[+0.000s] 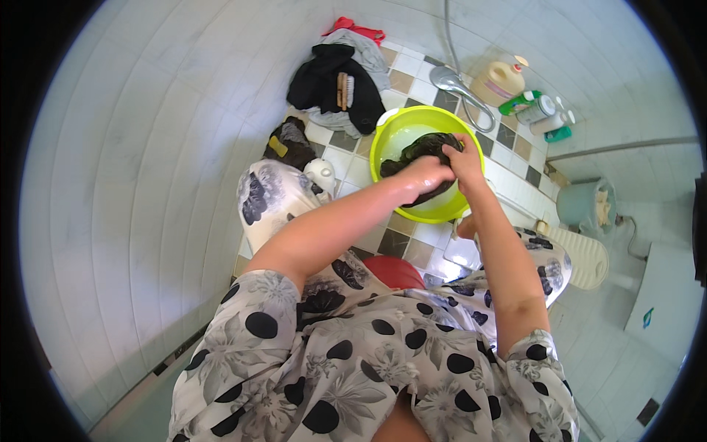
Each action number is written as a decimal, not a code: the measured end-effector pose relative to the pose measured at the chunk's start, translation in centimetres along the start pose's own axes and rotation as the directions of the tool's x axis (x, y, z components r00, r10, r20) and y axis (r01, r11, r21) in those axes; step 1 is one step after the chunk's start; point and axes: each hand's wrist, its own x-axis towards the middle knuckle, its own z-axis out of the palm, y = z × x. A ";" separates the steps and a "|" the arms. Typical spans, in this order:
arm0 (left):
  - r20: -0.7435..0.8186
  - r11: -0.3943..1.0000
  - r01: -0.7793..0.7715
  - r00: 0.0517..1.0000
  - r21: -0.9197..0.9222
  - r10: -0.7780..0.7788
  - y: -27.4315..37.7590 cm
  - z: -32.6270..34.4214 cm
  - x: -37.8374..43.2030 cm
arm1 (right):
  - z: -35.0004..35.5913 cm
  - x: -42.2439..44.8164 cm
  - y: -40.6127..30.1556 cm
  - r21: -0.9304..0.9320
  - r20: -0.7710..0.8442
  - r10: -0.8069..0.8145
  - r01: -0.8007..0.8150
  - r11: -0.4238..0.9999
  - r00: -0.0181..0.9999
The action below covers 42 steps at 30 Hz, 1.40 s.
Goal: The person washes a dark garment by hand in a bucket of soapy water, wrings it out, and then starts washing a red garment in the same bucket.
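A lime-green plastic basin (381,190) with whitish water inside stands on the tiled floor in front of me. Over the water, partly dipping into it, is a wet dark garment (422,148). My left hand (429,175) is wet and curled, pressing into the garment's middle; its fingertips are hidden in the folds. At the garment's upper right edge, my right hand (464,160) pinches the cloth between thumb and fingers.
Beyond the basin lie a black garment (315,83), a scrub brush (345,91) on it, and grey and red clothes. A shower head (446,79), a large jug (499,82) and several bottles line the right wall. A red stool (395,272) is beneath me.
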 end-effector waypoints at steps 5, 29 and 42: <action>0.111 0.728 0.258 0.963 -0.635 -0.245 0.5 -3.8 0.9 | 2.3 -7.4 -6.5 -0.224 0.207 -0.328 0.371 0.901 0.922; -0.035 0.678 0.154 0.966 -0.719 -0.257 0.6 -0.8 1.5 | 1.9 -0.7 -3.0 -0.434 -0.227 -0.309 0.188 0.881 0.924; -0.010 0.699 0.134 0.980 -0.702 -0.198 0.0 -1.4 1.9 | 4.8 -4.0 -6.9 -0.486 -0.265 -0.469 0.304 0.820 0.842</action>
